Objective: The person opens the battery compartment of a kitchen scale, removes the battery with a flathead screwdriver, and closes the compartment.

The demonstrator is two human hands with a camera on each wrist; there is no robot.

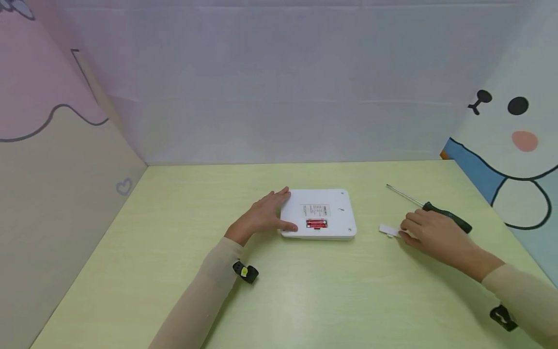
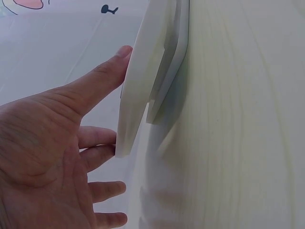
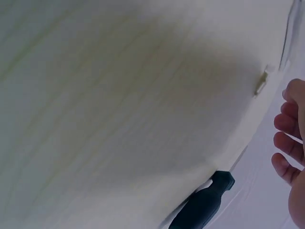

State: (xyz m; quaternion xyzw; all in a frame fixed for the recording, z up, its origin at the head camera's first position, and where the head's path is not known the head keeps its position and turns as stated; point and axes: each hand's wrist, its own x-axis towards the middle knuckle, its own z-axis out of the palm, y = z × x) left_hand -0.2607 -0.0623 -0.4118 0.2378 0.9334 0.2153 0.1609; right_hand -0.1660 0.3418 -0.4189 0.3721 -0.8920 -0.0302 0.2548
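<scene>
I'm gripping nothing, left hand [image 1: 267, 212] touching the white rectangular device's [image 1: 320, 212] left edge, right hand [image 1: 438, 236] hovering beside a slim white strip [image 1: 388, 230]!

Gap btwn device [image 1: 320, 212] & cover [image 1: 387, 230]; screwdriver [image 1: 440, 210] blocks beyond R hand [image 1: 438, 235].

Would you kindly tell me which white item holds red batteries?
The large device, touched by the left hand; the small cover beside the right hand shows none.

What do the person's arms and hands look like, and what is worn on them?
The left sleeve and right sleeve are long, plain and beige. The left wrist camera is small and black with a yellow patch; the right wrist camera is black too. The left hand and right hand are bare, without gloves.
</scene>
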